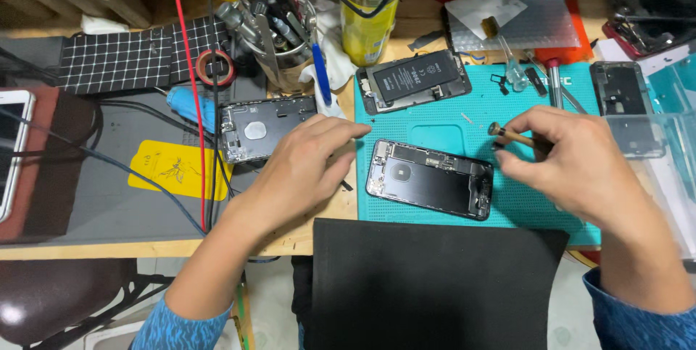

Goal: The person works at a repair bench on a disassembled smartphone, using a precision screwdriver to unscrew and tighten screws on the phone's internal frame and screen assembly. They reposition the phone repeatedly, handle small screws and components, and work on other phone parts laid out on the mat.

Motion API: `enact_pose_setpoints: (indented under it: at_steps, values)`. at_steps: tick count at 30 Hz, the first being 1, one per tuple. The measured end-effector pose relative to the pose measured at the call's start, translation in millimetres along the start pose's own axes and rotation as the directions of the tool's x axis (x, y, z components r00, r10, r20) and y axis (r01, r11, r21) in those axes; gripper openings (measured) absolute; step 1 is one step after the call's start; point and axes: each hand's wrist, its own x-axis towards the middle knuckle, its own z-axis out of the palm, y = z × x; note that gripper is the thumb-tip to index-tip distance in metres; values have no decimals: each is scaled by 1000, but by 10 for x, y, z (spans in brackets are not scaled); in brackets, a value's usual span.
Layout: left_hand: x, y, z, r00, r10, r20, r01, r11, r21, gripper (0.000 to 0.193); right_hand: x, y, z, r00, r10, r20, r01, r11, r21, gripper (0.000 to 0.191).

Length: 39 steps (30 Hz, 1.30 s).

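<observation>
An opened black phone body [429, 178] lies on the teal work mat [522, 209] in front of me. My right hand [580, 169] hovers just right of it, fingers closed around a small brown-handled tool [513, 135]. My left hand [301, 169] rests palm down at the mat's left edge, fingers spread, holding nothing. Its fingertips point toward the phone body. A second phone housing [255, 130] lies just behind my left hand. A third opened phone with a black battery [415, 78] sits at the mat's far edge.
A cup of tools [279, 35], a yellow spray can [368, 20], a red tape roll [214, 67], cables and a yellow sticker [177, 169] crowd the left. A black sheet [428, 285] overhangs the near edge. Another phone frame [620, 93] and clear trays [670, 140] stand right.
</observation>
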Motion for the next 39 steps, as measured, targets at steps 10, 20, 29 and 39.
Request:
enact_pose_setpoints:
  at_steps: [10,20,29,39]
  values:
    - [107,123,119,980,-177,92,198,917,-347,31,83,-462,308,980,-195,35,181,953,245,22]
    - [64,-87,380,917,-361,168,353,541,-764,15,114,-653,610,978,-197,67,155,903,400,17]
    - [-35,-148,350,858,-452,245,442,405,-800,15,149,-583,706,975,-153,162,59,878,475,17]
    - [-26,-133,313,866,-465,184,425,489,-761,21,210,-632,735,967,-83,241,-51,864,501,15]
